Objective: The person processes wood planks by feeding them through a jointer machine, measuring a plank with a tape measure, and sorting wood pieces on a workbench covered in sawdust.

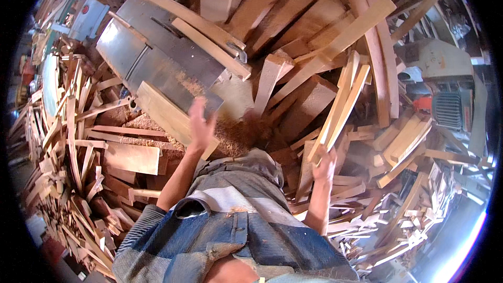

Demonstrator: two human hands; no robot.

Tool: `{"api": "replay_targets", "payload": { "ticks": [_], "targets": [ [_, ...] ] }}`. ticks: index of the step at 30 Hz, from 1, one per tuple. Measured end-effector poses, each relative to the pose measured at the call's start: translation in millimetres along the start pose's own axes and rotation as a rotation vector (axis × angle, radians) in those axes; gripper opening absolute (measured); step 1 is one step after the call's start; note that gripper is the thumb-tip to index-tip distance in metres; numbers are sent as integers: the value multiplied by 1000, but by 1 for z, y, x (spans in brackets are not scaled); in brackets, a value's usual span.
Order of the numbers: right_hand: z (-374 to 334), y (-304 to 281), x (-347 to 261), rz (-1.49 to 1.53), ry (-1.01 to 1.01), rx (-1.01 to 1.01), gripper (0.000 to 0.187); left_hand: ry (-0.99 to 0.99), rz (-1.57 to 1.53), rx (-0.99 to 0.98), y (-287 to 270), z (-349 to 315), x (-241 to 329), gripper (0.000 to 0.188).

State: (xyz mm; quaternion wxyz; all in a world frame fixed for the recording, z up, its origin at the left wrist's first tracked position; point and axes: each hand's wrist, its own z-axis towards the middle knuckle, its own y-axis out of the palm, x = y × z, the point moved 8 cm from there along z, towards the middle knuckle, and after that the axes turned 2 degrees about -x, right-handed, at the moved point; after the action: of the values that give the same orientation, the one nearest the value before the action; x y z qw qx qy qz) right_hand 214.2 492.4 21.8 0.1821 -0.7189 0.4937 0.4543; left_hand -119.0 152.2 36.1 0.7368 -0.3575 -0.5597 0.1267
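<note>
Right, two pale strips (347,107) are right of the metal bench (170,68), near ends pinched in the right hand (326,163). Left hand (200,126) is by the bench's near corner, fingers spread; can't tell if it touches the board (165,118) along the bench's near edge. Ribbed motor (449,110) is well right of the bench.

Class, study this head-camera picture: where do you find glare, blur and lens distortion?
Head view: glare whitens the metal tabletop's left corner and the picture's lower right rim; the left hand looks slightly soft; the round fisheye field leaves black corners.
</note>
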Motion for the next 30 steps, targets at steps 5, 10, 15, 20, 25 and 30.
{"api": "replay_targets", "payload": {
  "ticks": [5, 10, 15, 20, 25, 30],
  "targets": [
    [-50, 45, 29, -66, 79, -235, 52, -318, -635, -698, 85, -7, 78, 64],
    [-63, 106, 17, -221, 142, -460, 49, -417, -1271, -746, 132, 2, 125, 85],
    [-48, 163, 15, -725, 2, -631, 45, -718, -1525, -433, 104, 22, 115, 61],
    [-46, 214, 16, -884, -189, -698, 45, -848, -1469, -142, 102, 5, 46, 47],
    [-43, 249, 27, -967, -87, -864, 45, -873, -1440, -18, 81, 3, 12, 45],
    [-32, 263, 44, -1013, -191, -930, 43, -909, -1456, 30, 75, -1, -4, 33]
  ]
}}
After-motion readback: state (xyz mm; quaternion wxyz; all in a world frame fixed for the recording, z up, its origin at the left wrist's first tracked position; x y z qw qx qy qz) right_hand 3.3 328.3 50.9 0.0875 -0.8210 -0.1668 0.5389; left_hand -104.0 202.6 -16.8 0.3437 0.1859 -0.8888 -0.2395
